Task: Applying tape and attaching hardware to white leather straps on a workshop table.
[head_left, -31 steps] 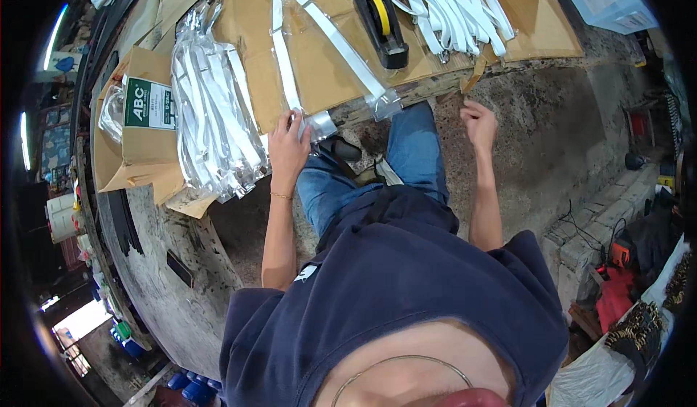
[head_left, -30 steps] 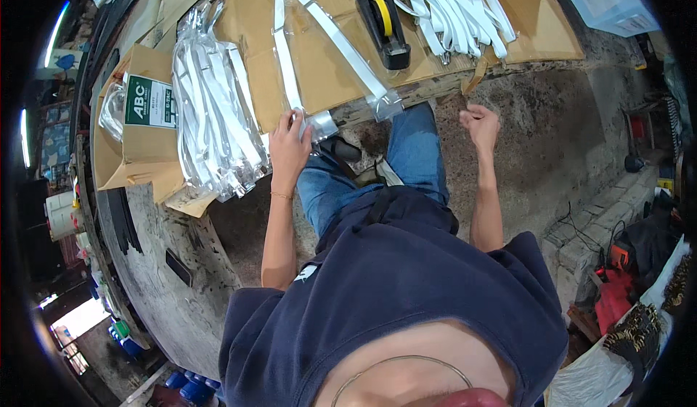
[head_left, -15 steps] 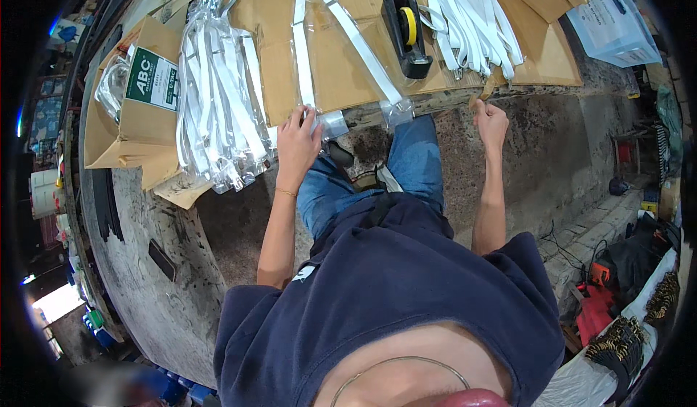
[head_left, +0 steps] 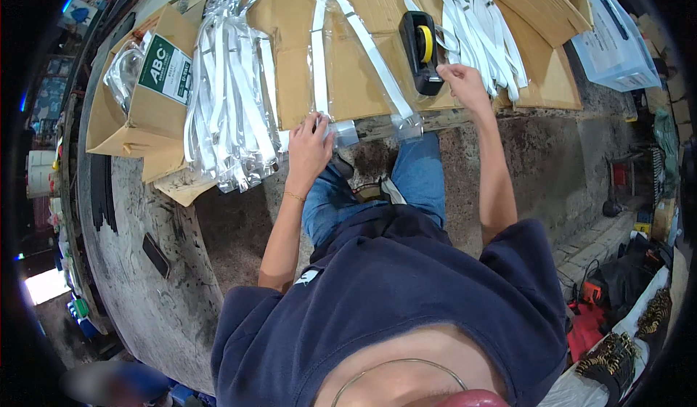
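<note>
A white lanyard (head_left: 375, 57) in a clear plastic sleeve lies spread in a narrow upturned V on the cardboard. The fingers of my left hand (head_left: 311, 149) are bent and press on its near left end, beside a clear plastic flap (head_left: 343, 132). My right hand (head_left: 468, 90) is at the near end of a black tape dispenser (head_left: 420, 66) with a yellow-cored roll (head_left: 425, 44). Thumb and forefinger are pinched together at the dispenser's front, at the tape end; the tape itself hardly shows there.
Bagged white lanyards (head_left: 229, 102) are piled on the left, next to an open carton (head_left: 138, 135). More white lanyards (head_left: 483, 33) lie right of the dispenser. A translucent plastic bin (head_left: 617, 40) stands far right. A phone (head_left: 156, 255) rests on the grey surface at left.
My right hand has moved up and left from the cardboard's near edge to the tape dispenser. My left hand stays on the lanyard's end. The whole view has shifted slightly.
</note>
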The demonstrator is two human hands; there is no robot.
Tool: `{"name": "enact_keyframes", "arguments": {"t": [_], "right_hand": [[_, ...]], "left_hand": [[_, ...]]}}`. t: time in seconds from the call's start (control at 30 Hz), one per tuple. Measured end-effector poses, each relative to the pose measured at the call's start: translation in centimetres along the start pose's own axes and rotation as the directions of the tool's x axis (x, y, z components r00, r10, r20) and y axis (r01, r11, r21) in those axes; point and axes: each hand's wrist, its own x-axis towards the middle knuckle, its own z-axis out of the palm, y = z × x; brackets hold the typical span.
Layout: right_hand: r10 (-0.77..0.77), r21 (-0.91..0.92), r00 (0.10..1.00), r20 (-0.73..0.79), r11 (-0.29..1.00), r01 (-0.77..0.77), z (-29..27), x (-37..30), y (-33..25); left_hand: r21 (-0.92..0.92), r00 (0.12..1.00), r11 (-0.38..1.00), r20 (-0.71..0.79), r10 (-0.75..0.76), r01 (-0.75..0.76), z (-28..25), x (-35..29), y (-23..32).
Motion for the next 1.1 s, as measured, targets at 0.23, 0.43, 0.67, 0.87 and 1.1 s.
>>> {"name": "enact_keyframes", "arguments": {"t": [0.23, 0.43, 0.67, 0.87, 1.1], "right_hand": [[0.232, 0.139, 0.94, 0.251, 0.952, -0.273, -0.3, 2.5, -0.3], [0.075, 0.266, 0.98, 0.187, 0.956, -0.124, -0.5, 1.8, -1.2], [0.17, 0.242, 0.981, 0.098, 0.952, -0.189, -0.3, -1.0, -0.7], [0.16, 0.215, 0.981, 0.108, 0.96, -0.18, -0.2, -2.3, 0.3], [0.131, 0.216, 0.987, 0.091, 0.965, -0.148, 0.3, -3.2, -0.9]], "left_hand": [[-0.012, 1.0, 1.0, 0.011, -0.01, 0.01, 0.0, -0.1, -0.1], [0.004, 1.0, 1.0, 0.005, 0.005, -0.005, 0.1, 0.0, -0.3], [-0.007, 1.0, 1.0, 0.007, 0.0, 0.0, -0.1, -0.1, -0.2], [-0.001, 1.0, 1.0, 0.015, 0.002, -0.002, -0.1, 0.1, 0.0], [0.007, 1.0, 1.0, 0.03, -0.009, 0.009, -0.1, -0.1, 0.0]]}}
